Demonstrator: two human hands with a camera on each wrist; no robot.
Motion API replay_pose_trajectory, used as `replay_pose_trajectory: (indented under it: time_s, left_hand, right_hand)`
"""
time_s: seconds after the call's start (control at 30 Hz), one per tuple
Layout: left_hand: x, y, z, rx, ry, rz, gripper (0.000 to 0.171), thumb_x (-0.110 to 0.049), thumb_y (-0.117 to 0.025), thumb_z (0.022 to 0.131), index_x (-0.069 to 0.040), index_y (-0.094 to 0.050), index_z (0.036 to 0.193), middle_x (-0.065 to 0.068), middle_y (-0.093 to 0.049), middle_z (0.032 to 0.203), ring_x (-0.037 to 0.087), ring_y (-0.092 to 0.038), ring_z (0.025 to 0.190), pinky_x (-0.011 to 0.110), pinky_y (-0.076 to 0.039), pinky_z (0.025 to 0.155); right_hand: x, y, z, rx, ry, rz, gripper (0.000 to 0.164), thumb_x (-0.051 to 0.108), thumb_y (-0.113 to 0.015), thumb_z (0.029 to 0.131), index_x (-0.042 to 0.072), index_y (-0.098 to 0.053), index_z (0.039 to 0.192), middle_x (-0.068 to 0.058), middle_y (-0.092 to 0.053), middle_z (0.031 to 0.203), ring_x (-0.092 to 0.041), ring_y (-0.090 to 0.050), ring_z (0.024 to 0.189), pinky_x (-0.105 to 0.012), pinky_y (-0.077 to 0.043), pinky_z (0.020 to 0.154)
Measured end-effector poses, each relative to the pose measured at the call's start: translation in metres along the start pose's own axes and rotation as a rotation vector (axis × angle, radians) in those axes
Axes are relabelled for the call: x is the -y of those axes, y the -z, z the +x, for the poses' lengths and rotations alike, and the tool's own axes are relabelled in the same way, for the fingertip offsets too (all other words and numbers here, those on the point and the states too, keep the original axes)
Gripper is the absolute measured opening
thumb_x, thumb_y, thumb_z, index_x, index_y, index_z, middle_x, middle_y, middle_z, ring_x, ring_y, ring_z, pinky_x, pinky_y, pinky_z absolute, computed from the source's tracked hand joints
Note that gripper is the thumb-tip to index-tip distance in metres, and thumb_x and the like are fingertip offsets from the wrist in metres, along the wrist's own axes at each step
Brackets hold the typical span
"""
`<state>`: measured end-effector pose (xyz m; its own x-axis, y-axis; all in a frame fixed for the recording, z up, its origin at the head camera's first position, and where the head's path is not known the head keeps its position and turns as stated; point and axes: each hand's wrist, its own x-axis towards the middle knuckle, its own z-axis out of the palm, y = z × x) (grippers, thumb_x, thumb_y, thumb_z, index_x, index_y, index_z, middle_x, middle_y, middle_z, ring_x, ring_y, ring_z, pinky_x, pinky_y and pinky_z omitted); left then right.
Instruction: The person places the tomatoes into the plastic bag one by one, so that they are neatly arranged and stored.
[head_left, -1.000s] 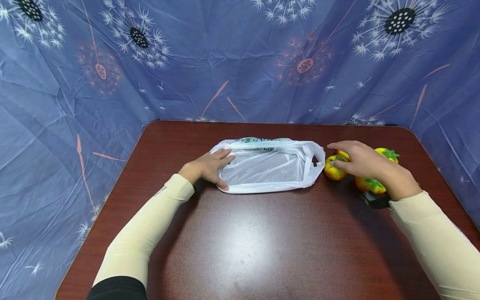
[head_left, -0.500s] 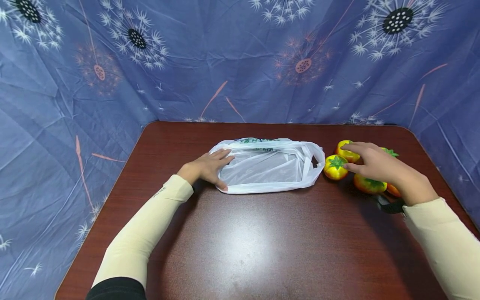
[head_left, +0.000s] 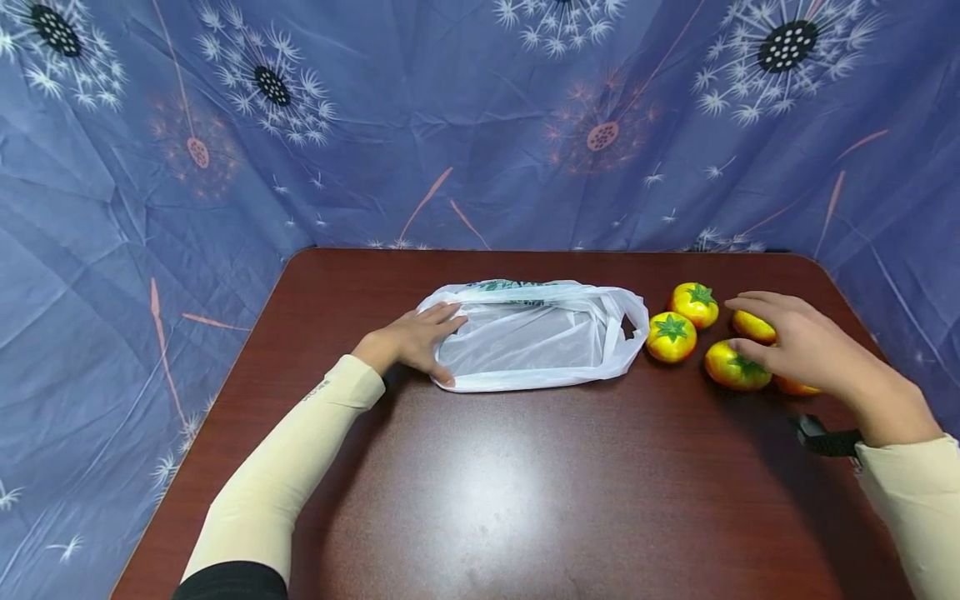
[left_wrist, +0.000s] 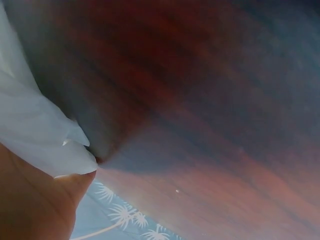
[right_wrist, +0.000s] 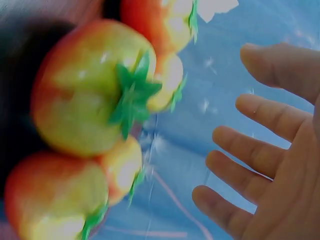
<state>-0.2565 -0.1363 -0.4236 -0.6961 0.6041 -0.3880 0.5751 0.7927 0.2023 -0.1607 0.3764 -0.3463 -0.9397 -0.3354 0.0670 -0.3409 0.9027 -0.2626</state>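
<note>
A white plastic bag (head_left: pixel 525 382) with green print lies on the table, its mouth spread wide. My left hand (head_left: pixel 405 343) rests at the bag's left end, fingers straight and spread along the rim; in the left wrist view the white plastic (left_wrist: pixel 40 125) overlaps part of that hand. Several yellow-red tomatoes with green star-shaped tops sit right of the bag, one tomato (head_left: pixel 671 337) close to its handle and another tomato (head_left: pixel 693 304) just behind. Above the right-hand tomatoes (head_left: pixel 737 368) hovers my right hand (head_left: pixel 806 346), fingers extended and apart, holding nothing. It partly hides two of them.
The dark reddish-brown table (head_left: pixel 480 500) reaches toward me in front of the bag. A blue cloth (head_left: pixel 420 125) with dandelion prints hangs behind the table and along its sides. A black strap (head_left: pixel 828 437) is around my right wrist.
My right hand has drawn back to the right from beside the bag's handle, uncovering the two tomatoes nearest the bag. The left hand and the bag stay in place.
</note>
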Motion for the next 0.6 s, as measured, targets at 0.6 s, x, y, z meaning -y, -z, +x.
replay_pose_trajectory:
  time_s: [0.6]
  left_hand:
    - [-0.001,0.0,-0.001,-0.001,0.007,-0.008,0.116,-0.067,-0.075,0.073,-0.023,-0.014,0.161,0.003,-0.002,0.17,0.027,-0.001,0.158,0.06,-0.011,0.124]
  right_hand:
    - [-0.047,0.0,-0.053,-0.093,-0.184,-0.073,0.054,0.014,-0.068,0.09,-0.008,-0.046,0.135,-0.041,-0.044,0.132,-0.059,-0.039,0.121,-0.073,-0.029,0.1]
